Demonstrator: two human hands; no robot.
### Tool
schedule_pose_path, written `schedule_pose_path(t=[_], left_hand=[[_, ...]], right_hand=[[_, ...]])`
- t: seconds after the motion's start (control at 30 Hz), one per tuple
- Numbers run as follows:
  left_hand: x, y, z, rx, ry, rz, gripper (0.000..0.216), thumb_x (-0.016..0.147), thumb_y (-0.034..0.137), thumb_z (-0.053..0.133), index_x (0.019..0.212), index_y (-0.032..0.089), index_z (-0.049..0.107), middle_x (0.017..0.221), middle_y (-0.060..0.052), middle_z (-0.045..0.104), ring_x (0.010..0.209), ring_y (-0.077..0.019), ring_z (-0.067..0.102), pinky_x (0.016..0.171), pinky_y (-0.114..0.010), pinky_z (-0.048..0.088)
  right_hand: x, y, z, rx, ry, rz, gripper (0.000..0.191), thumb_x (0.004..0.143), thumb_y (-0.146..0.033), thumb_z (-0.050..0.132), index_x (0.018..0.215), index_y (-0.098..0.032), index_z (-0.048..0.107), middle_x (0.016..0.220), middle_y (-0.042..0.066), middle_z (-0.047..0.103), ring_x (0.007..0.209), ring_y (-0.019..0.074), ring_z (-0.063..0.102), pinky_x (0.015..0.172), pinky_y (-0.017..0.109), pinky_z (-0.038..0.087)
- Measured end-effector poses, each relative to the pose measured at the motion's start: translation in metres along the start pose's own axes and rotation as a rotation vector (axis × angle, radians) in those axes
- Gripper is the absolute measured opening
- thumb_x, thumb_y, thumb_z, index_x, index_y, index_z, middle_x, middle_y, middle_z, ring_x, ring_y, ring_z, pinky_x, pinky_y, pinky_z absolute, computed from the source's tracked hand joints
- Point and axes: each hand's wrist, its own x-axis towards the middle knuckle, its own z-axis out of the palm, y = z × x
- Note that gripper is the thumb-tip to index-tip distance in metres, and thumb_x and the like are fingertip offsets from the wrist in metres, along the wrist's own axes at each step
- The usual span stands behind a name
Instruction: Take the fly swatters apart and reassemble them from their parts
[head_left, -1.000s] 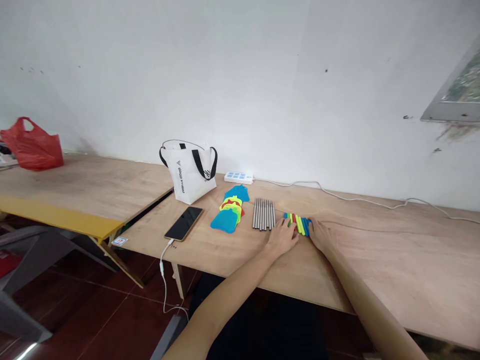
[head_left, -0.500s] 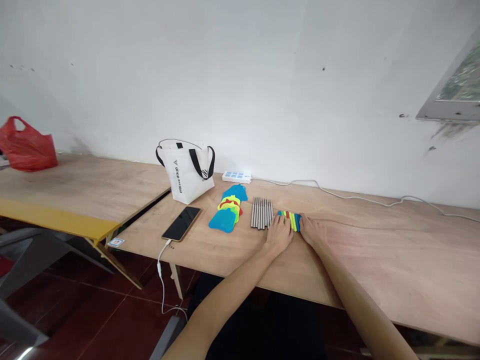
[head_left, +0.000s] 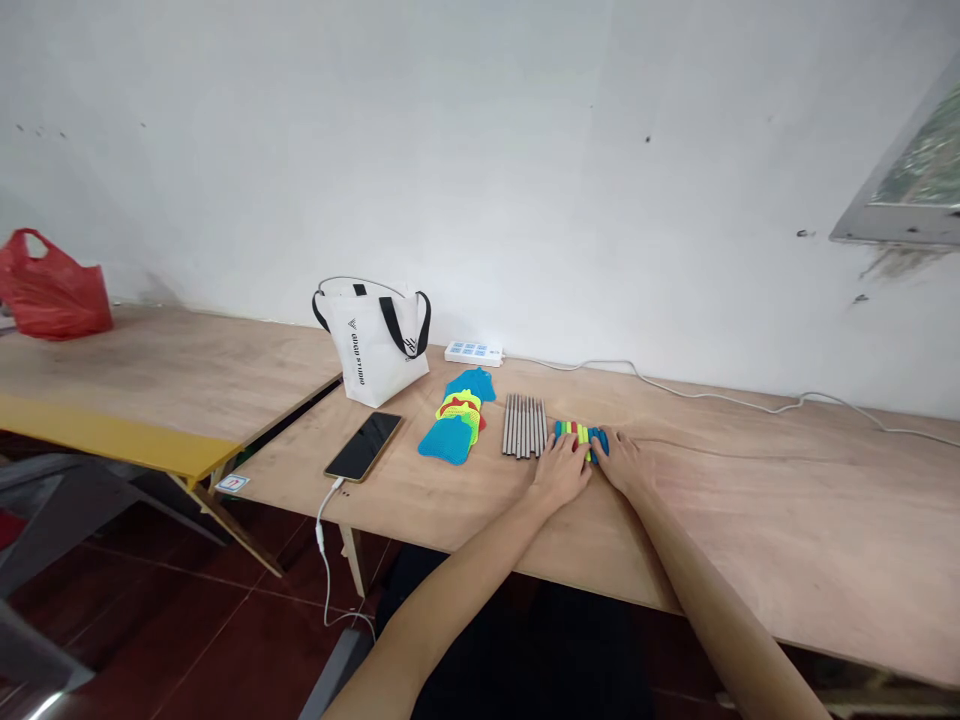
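A row of short coloured plastic sticks [head_left: 574, 429], blue, green, yellow and red, lies side by side on the wooden table. My left hand [head_left: 561, 468] rests over the near ends of the row, its fingers stretched forward and covering part of it. At the row's right end, my right hand [head_left: 622, 463] has its fingers at a blue stick [head_left: 602, 440], which is tilted against its neighbours; its fingertips are partly hidden. Several grey metal rods [head_left: 524, 427] lie parallel, just left of my left hand. Farther left, blue, yellow and red fly-swatter heads [head_left: 448, 440] overlap in a pile.
Left of the pile, a phone [head_left: 364, 447] on a white charging cable [head_left: 320, 540] lies near the table edge. Behind it stands a white bag [head_left: 375, 350] with black handles. A white power strip [head_left: 474, 353] sits by the wall. On another table is a red plastic bag [head_left: 56, 290].
The blue sticks at the row's right end have shifted and now sit at a slant. My right hand has moved slightly; my left hand stays nearly in place over the row.
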Motion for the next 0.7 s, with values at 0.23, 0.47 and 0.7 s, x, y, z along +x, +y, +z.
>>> schedule_pose_path(t=[0.23,0.47,0.7], left_hand=[[0.002,-0.001,0.004,-0.002,0.020,0.022,0.034,0.096,0.025,0.050,0.127,0.015,0.057,0.139,-0.015,0.056,0.137,-0.0262,0.049,0.122,-0.046,0.034],[0.003,-0.001,0.004,0.009,0.023,0.019,0.039,0.095,0.025,0.050,0.131,0.010,0.055,0.140,-0.018,0.055,0.136,-0.0269,0.050,0.122,-0.041,0.035],[0.000,0.001,0.003,0.045,0.026,-0.062,0.040,0.095,0.025,0.047,0.131,0.008,0.052,0.143,-0.020,0.054,0.140,-0.0288,0.047,0.122,-0.044,0.034]], right_hand=[[0.002,0.004,0.009,-0.004,0.020,-0.136,0.052,0.106,-0.041,0.023,0.150,-0.022,0.043,0.154,0.016,0.043,0.140,0.0316,0.044,0.113,0.054,0.033],[0.012,0.010,0.020,0.061,-0.057,-0.319,0.059,0.104,-0.034,0.015,0.157,-0.023,0.037,0.163,0.008,0.036,0.154,0.0230,0.024,0.122,0.048,0.026],[0.020,0.000,0.031,0.082,-0.070,-0.388,0.062,0.103,-0.034,0.015,0.160,-0.017,0.033,0.164,0.007,0.034,0.154,0.0210,0.023,0.126,0.044,0.021]])
